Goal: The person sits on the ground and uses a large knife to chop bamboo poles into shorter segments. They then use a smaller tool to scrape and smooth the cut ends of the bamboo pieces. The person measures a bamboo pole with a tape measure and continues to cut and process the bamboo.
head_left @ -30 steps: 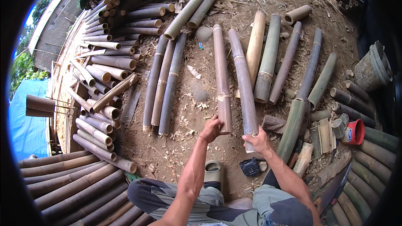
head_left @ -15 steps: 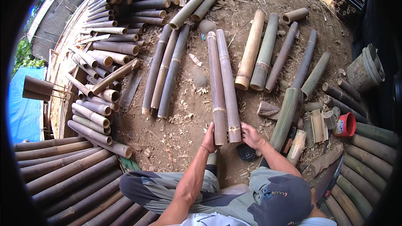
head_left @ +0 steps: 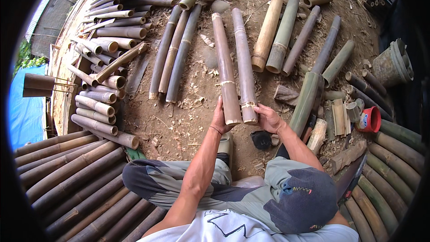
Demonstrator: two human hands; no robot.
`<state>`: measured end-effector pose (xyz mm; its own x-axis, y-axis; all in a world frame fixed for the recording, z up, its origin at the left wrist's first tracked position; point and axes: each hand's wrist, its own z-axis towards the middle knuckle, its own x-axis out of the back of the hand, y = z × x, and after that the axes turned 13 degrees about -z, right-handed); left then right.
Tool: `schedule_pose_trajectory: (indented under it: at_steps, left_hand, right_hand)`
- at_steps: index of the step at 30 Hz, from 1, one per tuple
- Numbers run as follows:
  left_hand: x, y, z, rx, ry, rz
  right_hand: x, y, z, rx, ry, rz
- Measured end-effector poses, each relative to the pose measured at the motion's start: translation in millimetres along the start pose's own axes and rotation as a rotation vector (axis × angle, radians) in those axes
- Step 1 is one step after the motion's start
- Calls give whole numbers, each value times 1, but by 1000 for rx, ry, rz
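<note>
Where the dirt floor runs out at the left, a stack of cut bamboo tubes (head_left: 101, 62) lies with its open ends facing the middle, and long dark poles (head_left: 67, 183) close off the near left corner. Just right of the stack, three slim poles (head_left: 172, 54) lie side by side, their near ends stopping short of a patch of bare, chip-strewn ground (head_left: 179, 125) that gives the most open room near the person.

At the centre, the left hand (head_left: 220, 118) presses its palm and fingers against the left side of the left brown bamboo pole (head_left: 225, 69), close to its cut near end; the fingers are loosely curled on it, not wrapped round. Touching it on the right lies the right brown bamboo pole (head_left: 245, 62), both reaching away to the far side with their near ends almost level. The right hand (head_left: 268, 118) cups the near end of that second pole, fingers on its right side and thumb towards the cut edge.

Right of the pair, a narrow strip of soil separates them from a tan pole (head_left: 268, 31) and a green pole (head_left: 283, 33). Further right a thick green pole (head_left: 307, 101) slants close beside the right forearm, with a red cup (head_left: 369, 120) and a grey bucket (head_left: 392, 67) near the right edge.
</note>
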<state>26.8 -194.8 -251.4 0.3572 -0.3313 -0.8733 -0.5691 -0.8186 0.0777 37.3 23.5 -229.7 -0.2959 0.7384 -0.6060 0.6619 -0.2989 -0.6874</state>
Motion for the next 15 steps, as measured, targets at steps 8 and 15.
schedule_pose_trajectory:
  at_steps: [8, 15]
  left_hand:
    - [-169, 47, -4, -85, -163, 152]
    - [-247, 75, 6, -102, -263, 213]
  right_hand:
    - [-65, -143, -6, 237, 81, -240]
    - [-90, -216, 8, 264, 213, -270]
